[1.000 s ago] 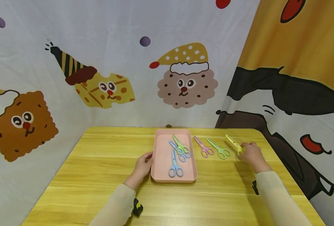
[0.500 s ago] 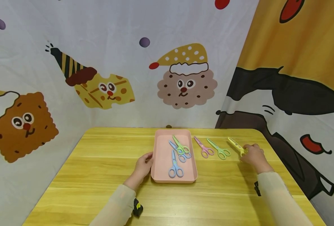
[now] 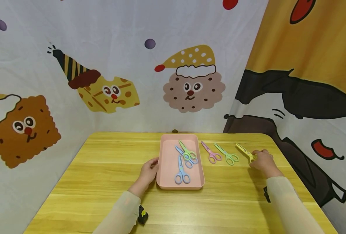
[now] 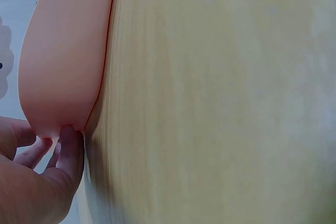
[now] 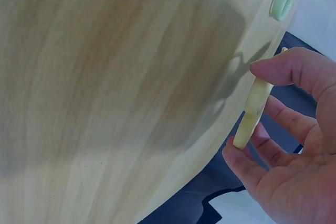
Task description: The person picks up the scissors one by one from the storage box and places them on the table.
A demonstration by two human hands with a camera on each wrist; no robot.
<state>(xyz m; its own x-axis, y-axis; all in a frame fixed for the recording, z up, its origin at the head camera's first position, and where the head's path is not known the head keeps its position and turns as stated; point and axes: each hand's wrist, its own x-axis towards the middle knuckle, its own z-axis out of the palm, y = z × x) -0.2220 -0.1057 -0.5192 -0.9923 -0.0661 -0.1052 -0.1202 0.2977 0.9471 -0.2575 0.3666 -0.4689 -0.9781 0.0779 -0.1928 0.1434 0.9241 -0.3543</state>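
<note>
At the left side of the pink tray (image 3: pixel 167 169), my left hand (image 3: pixel 147 171) holds its wall with curled thumb and fingers. In the left wrist view, the fingers meet the tray's outer wall (image 4: pixel 63 66). Inside the tray lie two blue pairs of scissors, one (image 3: pixel 180 170) at the front and another (image 3: pixel 178 149) partly under a green pair (image 3: pixel 185 149). To the right, my right hand (image 3: pixel 264 162) pinches the handle of the yellow scissors (image 3: pixel 244 150). In the right wrist view, the yellow handle (image 5: pixel 256 98) sits between thumb and fingers, its shadow on the tabletop.
Between the tray and my right hand lie pink scissors (image 3: pixel 210 151) and green scissors (image 3: pixel 225 153), side by side on the wooden table (image 3: pixel 108 162). Behind the table hangs a cartoon-printed cloth (image 3: pixel 117 39). The table's right edge is close to my right arm.
My right hand has shifted slightly right with the yellow scissors, whose tip has also dropped a little toward the front. The left hand and the tray have stayed in place.
</note>
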